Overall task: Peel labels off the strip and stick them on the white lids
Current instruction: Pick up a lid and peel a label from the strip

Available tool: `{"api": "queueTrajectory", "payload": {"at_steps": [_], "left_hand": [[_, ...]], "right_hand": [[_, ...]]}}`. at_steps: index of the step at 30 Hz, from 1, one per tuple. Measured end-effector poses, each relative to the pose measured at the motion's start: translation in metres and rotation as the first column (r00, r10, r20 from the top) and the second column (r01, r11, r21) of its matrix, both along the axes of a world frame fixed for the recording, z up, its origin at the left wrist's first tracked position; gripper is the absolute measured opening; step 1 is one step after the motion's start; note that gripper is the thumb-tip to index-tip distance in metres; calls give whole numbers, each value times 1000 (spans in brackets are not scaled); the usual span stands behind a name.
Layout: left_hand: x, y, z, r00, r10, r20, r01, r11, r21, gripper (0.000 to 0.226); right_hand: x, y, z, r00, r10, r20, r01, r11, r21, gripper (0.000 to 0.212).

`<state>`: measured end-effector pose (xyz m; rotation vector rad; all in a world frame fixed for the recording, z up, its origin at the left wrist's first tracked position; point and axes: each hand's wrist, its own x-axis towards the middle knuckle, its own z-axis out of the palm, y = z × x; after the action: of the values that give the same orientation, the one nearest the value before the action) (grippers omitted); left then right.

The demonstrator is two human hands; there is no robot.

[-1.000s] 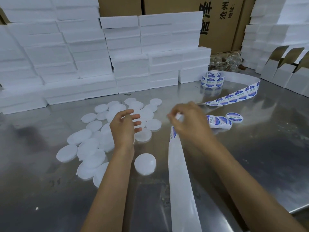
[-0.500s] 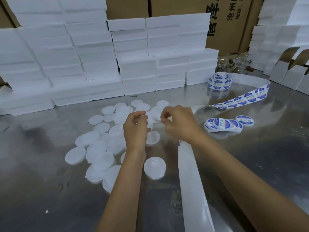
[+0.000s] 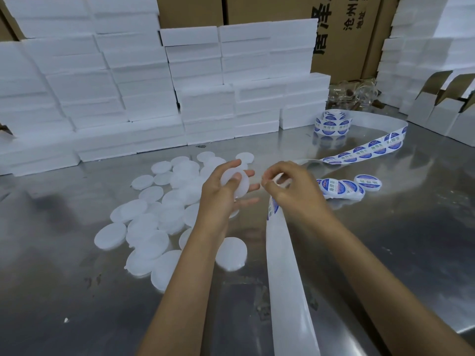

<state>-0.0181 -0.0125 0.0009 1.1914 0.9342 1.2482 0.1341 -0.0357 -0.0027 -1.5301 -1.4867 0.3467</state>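
Since the earlier frames: the left hand (image 3: 221, 194) has lifted one white lid (image 3: 235, 185) off the pile and holds it up, thumb across its face, fingers spread behind it; before, it hovered over the lids with nothing in it.

Right hand (image 3: 290, 188): fingertips drawn together, pinching at the label strip (image 3: 370, 146) just right of the held lid; whether a peeled label sits between them cannot be told.

Label strip: glossy white backing with round blue-and-white labels, running from a small roll (image 3: 332, 123) at the rear, curving across the table to the right hand. Bare backing (image 3: 285, 278), smooth and flat, trails from the hand toward the near edge.

Loose lids (image 3: 154, 227): flat, round, translucent white plastic discs, overlapping in a scatter left of the hands; one lies apart by the left forearm.

Labelled lids (image 3: 347, 187): a short overlapping row right of the right hand.

Table (image 3: 64, 291): brushed, reflective steel; open surface at near left and far right.

Rear and right edges: stacked white foam blocks (image 3: 200, 98), rough-textured, rectangular; brown cartons (image 3: 341, 32) behind; small white boxes (image 3: 437, 111) with open flaps at right.
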Motion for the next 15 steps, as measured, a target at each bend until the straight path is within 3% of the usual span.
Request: {"api": "queueTrajectory", "payload": {"at_steps": [2,3,6,10,13,15], "left_hand": [[2,1,-2,998,39,-52,-39,999,7,26],[2,2,-3,996,51,-73,-50,999,11,27],[4,4,-6,988,57,-142,-56,998,5,28],[8,3,-11,970,52,-237,-58,998,-18,27],[10,3,-12,959,46,-281,-66,996,-61,25],[10,2,-11,975,24,-219,-54,990,-132,21]], "right_hand": [[8,-4,-14,974,-79,211,96,993,-71,23],[12,-6,-19,973,-63,222,96,986,-137,34],[16,-10,-26,996,83,-12,-83,957,-279,43],[13,-11,-25,894,120,-431,-216,959,-182,43],[7,-15,-23,812,159,-562,-258,961,-100,40],[1,-16,-23,778,183,-601,-262,964,-46,36]]}}
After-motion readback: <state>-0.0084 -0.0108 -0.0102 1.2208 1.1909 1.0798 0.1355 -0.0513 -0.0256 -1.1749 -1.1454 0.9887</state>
